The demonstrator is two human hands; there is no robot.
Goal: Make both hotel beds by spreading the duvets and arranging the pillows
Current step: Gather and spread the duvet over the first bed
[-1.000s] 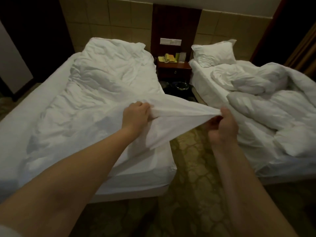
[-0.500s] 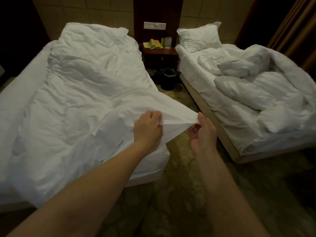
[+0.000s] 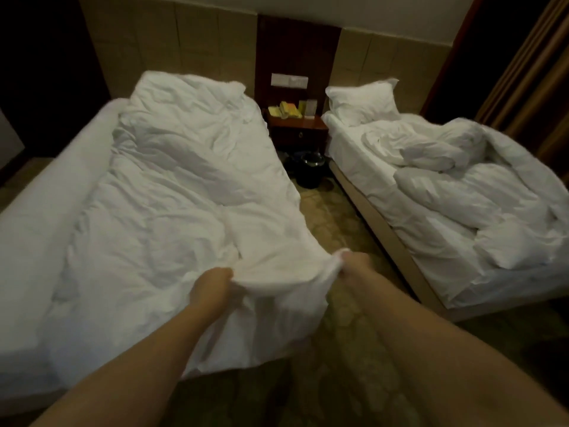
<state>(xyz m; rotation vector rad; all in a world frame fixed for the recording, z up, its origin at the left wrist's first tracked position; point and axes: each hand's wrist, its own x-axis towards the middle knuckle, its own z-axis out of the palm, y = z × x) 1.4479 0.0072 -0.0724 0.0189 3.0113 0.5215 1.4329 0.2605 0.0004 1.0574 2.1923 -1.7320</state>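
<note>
A white duvet [image 3: 172,198] lies spread and wrinkled over the left bed [image 3: 40,211]. At its near right corner my left hand [image 3: 212,283] grips the hem, and my right hand [image 3: 354,263] grips the corner itself; the cloth between them hangs down over the foot of the bed. The right bed [image 3: 378,211] carries a crumpled white duvet [image 3: 480,192] bunched toward its far side, with a white pillow [image 3: 363,100] upright at its head. I see no pillow on the left bed.
A dark wooden nightstand [image 3: 297,131] with yellow items stands between the beds, a black bin [image 3: 311,167] on the patterned carpet in front of it. The aisle [image 3: 335,241] runs between the beds. Curtains [image 3: 529,72] hang at the right.
Both hands have pulled the duvet corner toward me and down, past the foot of the left bed. The corner, held up taut before, now drapes over the bed's end.
</note>
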